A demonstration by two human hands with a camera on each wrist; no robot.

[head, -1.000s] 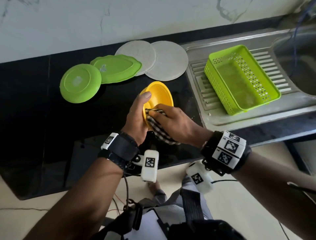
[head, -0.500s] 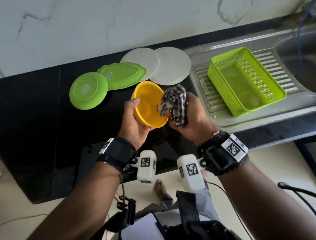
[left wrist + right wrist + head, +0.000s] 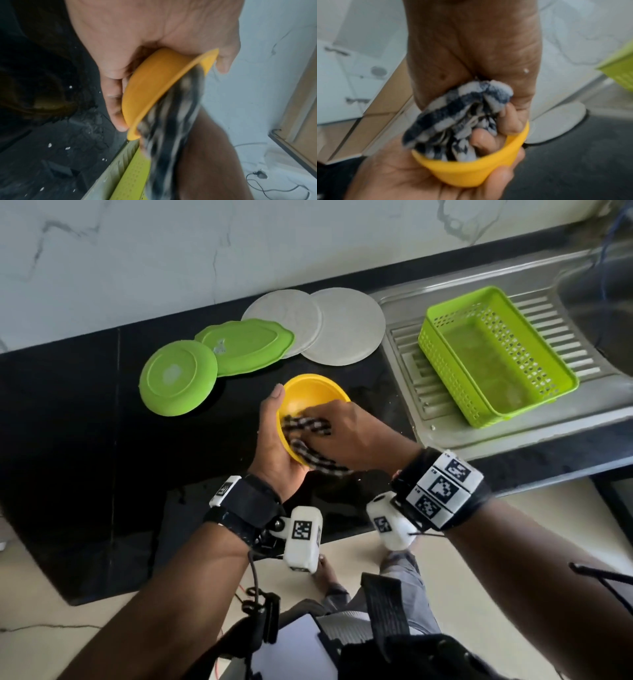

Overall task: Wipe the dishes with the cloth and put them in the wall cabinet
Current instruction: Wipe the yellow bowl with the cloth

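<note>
A yellow bowl (image 3: 310,392) is held tilted above the black counter (image 3: 85,422). My left hand (image 3: 274,436) grips it from the left, thumb on the rim and fingers under its base. My right hand (image 3: 346,433) clutches a black-and-white checked cloth (image 3: 305,428) and presses it inside the bowl. In the left wrist view the bowl (image 3: 154,83) shows its underside with the blurred cloth (image 3: 171,121) beside it. In the right wrist view the bunched cloth (image 3: 453,121) fills the bowl (image 3: 471,173).
On the counter behind lie an upturned green bowl (image 3: 178,378), a green scalloped plate (image 3: 246,345) and two grey round plates (image 3: 342,326). A green perforated basket (image 3: 493,354) stands on the steel sink drainboard (image 3: 445,419) at right. The wall cabinet is not in view.
The right hand has brought the cloth down from the bowl's right rim into the bowl. The left hand keeps its hold, with the bowl now tilted more upward.
</note>
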